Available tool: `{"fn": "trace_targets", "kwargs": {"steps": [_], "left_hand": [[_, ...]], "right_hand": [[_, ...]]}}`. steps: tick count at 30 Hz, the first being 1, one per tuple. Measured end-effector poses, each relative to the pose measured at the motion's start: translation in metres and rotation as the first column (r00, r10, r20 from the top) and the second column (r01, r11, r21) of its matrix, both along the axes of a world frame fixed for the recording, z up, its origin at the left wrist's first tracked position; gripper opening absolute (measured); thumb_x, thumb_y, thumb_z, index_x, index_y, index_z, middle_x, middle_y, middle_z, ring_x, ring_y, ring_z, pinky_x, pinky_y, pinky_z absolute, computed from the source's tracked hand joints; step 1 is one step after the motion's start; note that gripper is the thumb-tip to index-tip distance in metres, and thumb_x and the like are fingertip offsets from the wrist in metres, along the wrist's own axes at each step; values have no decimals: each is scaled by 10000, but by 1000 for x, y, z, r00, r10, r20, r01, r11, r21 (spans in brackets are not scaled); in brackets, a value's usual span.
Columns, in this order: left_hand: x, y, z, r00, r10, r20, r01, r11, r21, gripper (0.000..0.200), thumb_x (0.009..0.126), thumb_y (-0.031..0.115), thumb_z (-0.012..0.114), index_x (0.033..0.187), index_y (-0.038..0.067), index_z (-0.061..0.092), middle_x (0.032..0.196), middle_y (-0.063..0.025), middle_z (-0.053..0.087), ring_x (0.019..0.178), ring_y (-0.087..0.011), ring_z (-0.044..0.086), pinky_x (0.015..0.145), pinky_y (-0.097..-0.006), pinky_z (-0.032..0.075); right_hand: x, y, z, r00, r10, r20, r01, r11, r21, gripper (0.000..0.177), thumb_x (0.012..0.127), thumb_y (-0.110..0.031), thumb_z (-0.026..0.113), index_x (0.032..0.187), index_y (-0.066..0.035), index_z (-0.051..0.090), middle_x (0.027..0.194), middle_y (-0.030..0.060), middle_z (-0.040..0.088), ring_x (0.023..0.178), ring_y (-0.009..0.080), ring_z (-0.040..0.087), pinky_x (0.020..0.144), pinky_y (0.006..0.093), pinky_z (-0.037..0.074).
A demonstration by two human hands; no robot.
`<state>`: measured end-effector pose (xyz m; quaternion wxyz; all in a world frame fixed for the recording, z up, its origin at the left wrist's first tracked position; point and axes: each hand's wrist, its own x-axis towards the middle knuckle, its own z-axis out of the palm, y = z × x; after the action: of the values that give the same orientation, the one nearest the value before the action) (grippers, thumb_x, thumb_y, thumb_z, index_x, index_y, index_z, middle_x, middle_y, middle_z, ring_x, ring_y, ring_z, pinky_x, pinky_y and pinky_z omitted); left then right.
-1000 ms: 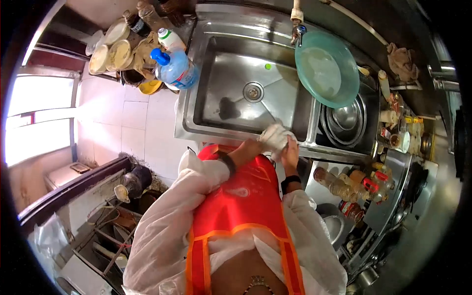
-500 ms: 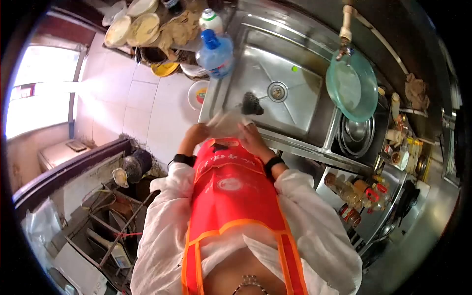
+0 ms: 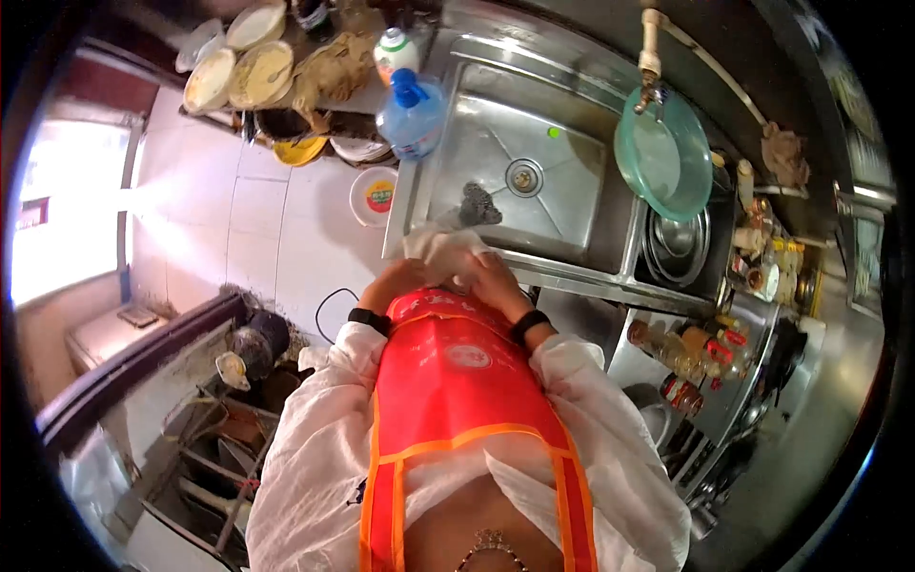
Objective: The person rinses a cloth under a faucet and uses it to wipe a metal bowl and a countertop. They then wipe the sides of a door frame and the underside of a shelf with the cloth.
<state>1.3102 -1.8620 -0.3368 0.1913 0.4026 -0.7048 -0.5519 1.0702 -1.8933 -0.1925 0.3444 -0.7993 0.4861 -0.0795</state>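
Cloth [image 3: 440,250] bunched between left hand [image 3: 394,279] and right hand [image 3: 494,283], fingers closed on it. Likely light, limp; best gripped at opposite edges. Sink [image 3: 564,208] just beyond fingertips.

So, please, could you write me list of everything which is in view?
Cloth: one, whitish, between hands
Double sink: one, silver, ahead
Mesh scrubber: one, dark, in sink
Basin: one, green, below tap
Tap: one, colour unclear, above basin
Large bottle: one, blue, sink's left edge
Smaller bottle: one, white, beyond it
Metal bowls: several, silver, right compartment
Bottles and jars: many, mixed, right shelves
Apron: one, red, worn
Left hand: one, bare, cloth
Right hand: one, bare, cloth
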Motion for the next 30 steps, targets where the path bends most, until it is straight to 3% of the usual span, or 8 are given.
{"fn": "trace_targets", "kwargs": {"steps": [4, 6, 8, 14, 16, 19, 23, 30], "left_hand": [[-56, -53, 111, 943, -146, 299, 247, 908, -338, 213, 738, 219, 540, 870, 61, 597, 860, -116, 590, 829, -267, 554, 722, -340, 445], [-78, -66, 121, 962, -214, -169, 188, 970, -154, 249, 726, 226, 566, 896, 45, 588, 897, -122, 591, 811, -280, 551, 705, -331, 441], [-89, -76, 139, 907, -421, 18, 422, 906, -23, 277, 717, 245, 587, 891, 29, 585, 893, -125, 597, 780, -293, 557, 690, -340, 438], [-90, -72, 165, 910, -406, 81, 406, 914, 12, 225, 767, 196, 520, 884, 6, 550, 759, -128, 579, 663, -254, 554, 598, -329, 445], [-71, -66, 142, 933, -361, 0, 308, 798, 517, 209, 807, 196, 509, 888, 13, 568, 755, -59, 571, 632, -142, 534, 560, -255, 441], [-51, -50, 129, 988, 34, -148, 86, 681, 727, 206, 851, 187, 474, 927, 22, 571, 798, -18, 555, 634, -79, 505, 532, -209, 430], [-62, -36, 110, 941, 226, -253, -22, 785, 619, 168, 828, 147, 490, 862, 3, 571, 733, -39, 560, 643, -119, 530, 548, -235, 438], [-112, -31, 123, 984, 112, 138, -158, 904, 396, 232, 848, 164, 443, 1015, 19, 513, 764, -61, 571, 725, -145, 531, 642, -282, 430]], "right_hand": [[-73, 38, -8, 950, -271, -153, 271, 962, -26, 605, 674, -66, 534, 1247, -91, 343, 1056, 143, 474, 1012, 337, 434, 861, 410, 357], [-85, 55, -13, 902, -345, -261, 303, 934, -187, 613, 673, -61, 527, 1256, -94, 340, 1058, 145, 473, 1009, 337, 430, 868, 406, 350], [-88, 65, -19, 832, -424, -356, 310, 890, -335, 622, 672, -56, 521, 1264, -97, 337, 1061, 146, 472, 1006, 337, 427, 875, 401, 342], [-63, 47, -32, 899, -432, 68, 410, 886, 219, 458, 799, -114, 437, 1244, -43, 355, 1137, 167, 455, 1031, 306, 438, 913, 401, 338], [-47, 27, -47, 971, -102, 215, 146, 968, -202, 430, 827, -144, 406, 1245, -51, 361, 1162, 132, 458, 1058, 282, 450, 876, 420, 381], [-7, 16, -15, 984, 15, 176, 17, 983, -182, 417, 835, -211, 409, 1224, -63, 387, 1183, 111, 452, 1102, 279, 429, 892, 413, 374], [1, 14, -57, 961, -37, 273, 17, 997, 75, 427, 746, -196, 532, 1152, -94, 445, 1138, 150, 469, 1080, 301, 427, 909, 349, 333], [-103, 12, 49, 980, -154, 124, 143, 985, 92, 428, 738, -121, 506, 1151, -44, 425, 979, 171, 506, 922, 322, 476, 791, 388, 386]]}}
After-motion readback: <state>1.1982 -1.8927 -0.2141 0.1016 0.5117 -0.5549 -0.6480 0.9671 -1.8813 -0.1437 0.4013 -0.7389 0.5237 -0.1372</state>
